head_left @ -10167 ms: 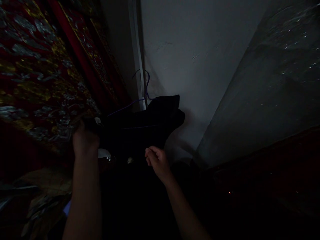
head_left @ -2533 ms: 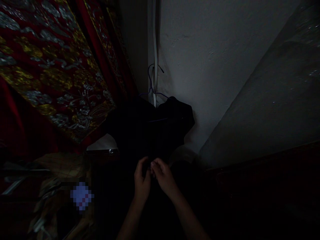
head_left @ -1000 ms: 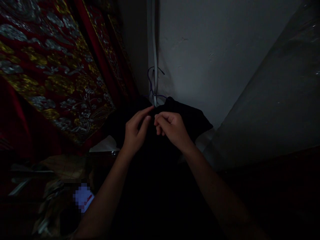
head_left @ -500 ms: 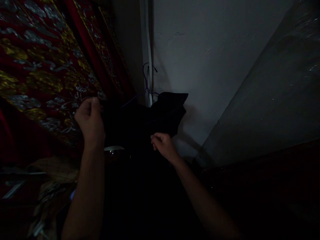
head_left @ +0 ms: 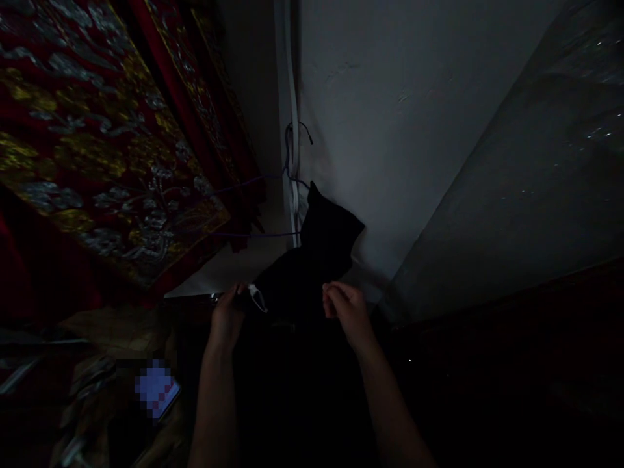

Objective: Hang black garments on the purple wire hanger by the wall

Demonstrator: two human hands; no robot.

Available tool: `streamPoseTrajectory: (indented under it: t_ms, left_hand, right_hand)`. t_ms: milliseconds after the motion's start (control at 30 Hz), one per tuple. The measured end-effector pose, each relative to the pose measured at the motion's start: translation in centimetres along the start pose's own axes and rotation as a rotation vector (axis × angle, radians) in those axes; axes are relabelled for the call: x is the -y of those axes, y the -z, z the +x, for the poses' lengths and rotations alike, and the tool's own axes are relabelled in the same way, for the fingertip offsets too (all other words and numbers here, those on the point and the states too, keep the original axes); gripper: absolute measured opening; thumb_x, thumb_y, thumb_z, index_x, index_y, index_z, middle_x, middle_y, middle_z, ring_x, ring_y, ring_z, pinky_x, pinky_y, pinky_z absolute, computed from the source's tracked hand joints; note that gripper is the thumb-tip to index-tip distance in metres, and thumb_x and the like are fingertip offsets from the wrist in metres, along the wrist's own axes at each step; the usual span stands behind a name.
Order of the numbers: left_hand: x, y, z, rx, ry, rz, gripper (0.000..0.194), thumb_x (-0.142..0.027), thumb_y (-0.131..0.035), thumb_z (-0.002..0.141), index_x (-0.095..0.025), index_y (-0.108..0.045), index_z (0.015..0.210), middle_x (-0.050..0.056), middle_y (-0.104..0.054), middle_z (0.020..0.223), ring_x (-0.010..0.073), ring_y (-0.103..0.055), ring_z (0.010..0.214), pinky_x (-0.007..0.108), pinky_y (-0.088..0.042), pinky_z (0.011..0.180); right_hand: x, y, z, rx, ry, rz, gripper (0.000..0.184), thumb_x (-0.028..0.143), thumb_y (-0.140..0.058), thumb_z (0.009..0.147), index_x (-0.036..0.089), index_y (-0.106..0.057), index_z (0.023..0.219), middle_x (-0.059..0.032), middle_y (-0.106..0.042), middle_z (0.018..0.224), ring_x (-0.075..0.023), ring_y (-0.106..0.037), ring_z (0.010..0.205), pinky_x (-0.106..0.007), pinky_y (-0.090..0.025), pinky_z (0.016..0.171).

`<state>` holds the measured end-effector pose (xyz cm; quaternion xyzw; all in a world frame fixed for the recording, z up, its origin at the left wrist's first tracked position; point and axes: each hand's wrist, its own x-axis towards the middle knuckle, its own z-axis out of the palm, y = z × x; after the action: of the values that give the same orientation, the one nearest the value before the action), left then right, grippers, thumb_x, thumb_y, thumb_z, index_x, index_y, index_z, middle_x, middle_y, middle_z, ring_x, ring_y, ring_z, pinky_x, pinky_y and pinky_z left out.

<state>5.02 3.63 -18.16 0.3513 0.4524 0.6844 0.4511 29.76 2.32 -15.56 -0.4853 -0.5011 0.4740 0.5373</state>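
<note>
A black garment point(head_left: 312, 273) hangs from a thin purple hanger point(head_left: 287, 156) hooked on a white wall strip point(head_left: 291, 97). Its left side has come off the hanger arm and droops. My left hand point(head_left: 229, 318) is closed on the garment's left edge, where a small white tag shows. My right hand point(head_left: 344, 309) is closed on the cloth on the right side, at about the same height. The lower part of the garment is lost in darkness.
Red cloth with gold and silver embroidery point(head_left: 97, 130) hangs at the left. A pale wall point(head_left: 390, 97) is behind. A grey sparkly fabric point(head_left: 536, 162) slopes down the right. Cluttered packaging point(head_left: 97, 390) lies at the lower left.
My left hand has come down from the garment's upper left shoulder to its lower edge. The garment's left side slid off the hanger arm, which now shows bare.
</note>
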Motion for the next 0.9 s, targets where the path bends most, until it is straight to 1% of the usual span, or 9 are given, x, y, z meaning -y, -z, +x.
streamPoseTrajectory:
  t_ms: [133,267,400,500,567,667,733,833,900]
  left_hand:
    - [-1.9,-2.8,-2.0,0.194,0.061,-0.172,0.04,-0.054,-0.069,0.08,-0.021,-0.046,0.072,0.0,-0.05,0.069,0.0162,-0.056,0.068,0.028,-0.049,0.065]
    - [-2.6,-6.6,-4.7,0.295,-0.094,-0.018,0.038,-0.054,-0.065,0.088,-0.02,-0.056,0.075,0.001,-0.055,0.074,0.0161,-0.055,0.072,0.026,-0.047,0.068]
    - [-2.0,-8.4,-5.6,0.296,-0.302,0.311,0.024,-0.044,-0.064,0.092,-0.02,-0.069,0.093,0.004,-0.067,0.09,0.0191,-0.062,0.088,0.029,-0.05,0.083]
    - [-1.3,-7.6,-4.9,0.294,-0.41,0.319,0.041,-0.039,-0.064,0.093,-0.025,-0.059,0.132,0.006,-0.068,0.114,0.0211,-0.064,0.107,0.033,-0.049,0.098]
    - [-0.6,-6.5,-4.3,0.449,-0.375,0.346,0.05,-0.041,-0.059,0.097,-0.027,-0.051,0.144,0.009,-0.066,0.129,0.0231,-0.061,0.121,0.037,-0.047,0.106]
    - [0.2,-4.5,-3.8,0.777,-0.178,0.514,0.037,-0.044,-0.055,0.098,-0.023,-0.069,0.126,0.008,-0.074,0.118,0.0254,-0.069,0.109,0.037,-0.055,0.095]
    - [0.4,-3.3,-3.7,0.881,-0.114,0.655,0.028,-0.043,-0.061,0.095,-0.023,-0.077,0.105,0.006,-0.078,0.099,0.0252,-0.073,0.09,0.035,-0.059,0.082]
    - [-0.5,-1.6,-3.1,0.809,-0.183,0.812,0.024,-0.04,-0.064,0.093,-0.025,-0.078,0.104,0.006,-0.079,0.098,0.0263,-0.074,0.088,0.036,-0.058,0.082]
    - [-1.6,-0.4,-2.2,0.724,-0.235,0.89,0.027,-0.041,-0.062,0.093,-0.025,-0.077,0.11,0.007,-0.079,0.109,0.0284,-0.074,0.098,0.038,-0.056,0.089]
  right_hand:
    - [-0.2,0.9,-0.1,-0.042,0.157,-0.157,0.028,0.048,-0.064,0.086,0.02,-0.064,0.078,-0.0036,-0.065,0.076,-0.019,-0.064,0.077,-0.031,-0.05,0.075]
    - [-0.4,-1.6,-1.5,0.294,0.176,-0.041,0.039,0.039,-0.073,0.083,0.024,-0.062,0.117,-0.0068,-0.068,0.121,-0.0243,-0.063,0.115,-0.038,-0.047,0.102]
    - [-0.3,-3.1,-1.8,0.325,0.154,-0.094,0.018,0.03,-0.058,0.089,0.023,-0.068,0.101,-0.0038,-0.072,0.102,-0.0253,-0.066,0.101,-0.039,-0.05,0.095]
    - [1.1,-1.9,-0.7,0.34,0.105,-0.181,0.019,0.027,-0.052,0.085,0.022,-0.067,0.075,-0.0017,-0.068,0.075,-0.0221,-0.062,0.076,-0.034,-0.05,0.074]
    - [3.1,-0.5,0.2,0.416,0.123,-0.202,0.019,0.026,-0.052,0.081,0.021,-0.067,0.07,-0.0013,-0.067,0.071,-0.0211,-0.061,0.073,-0.032,-0.048,0.07]
    - [6.7,1.4,2.2,0.515,0.278,-0.21,0.023,0.022,-0.05,0.078,0.021,-0.073,0.075,-0.0013,-0.071,0.075,-0.0213,-0.065,0.08,-0.031,-0.049,0.076]
    - [8.5,2.0,4.2,0.445,0.42,-0.217,0.027,0.018,-0.049,0.076,0.022,-0.076,0.081,-0.0011,-0.073,0.081,-0.0208,-0.067,0.085,-0.032,-0.05,0.083]
    - [9.0,1.7,8.2,0.197,0.576,-0.204,0.029,0.015,-0.053,0.077,0.024,-0.077,0.092,-0.0016,-0.076,0.098,-0.0203,-0.068,0.099,-0.032,-0.047,0.093]
    - [8.0,1.1,10.9,0.099,0.542,-0.235,0.018,0.023,-0.057,0.081,0.022,-0.075,0.087,-0.0027,-0.075,0.092,-0.0203,-0.068,0.093,-0.032,-0.047,0.088]
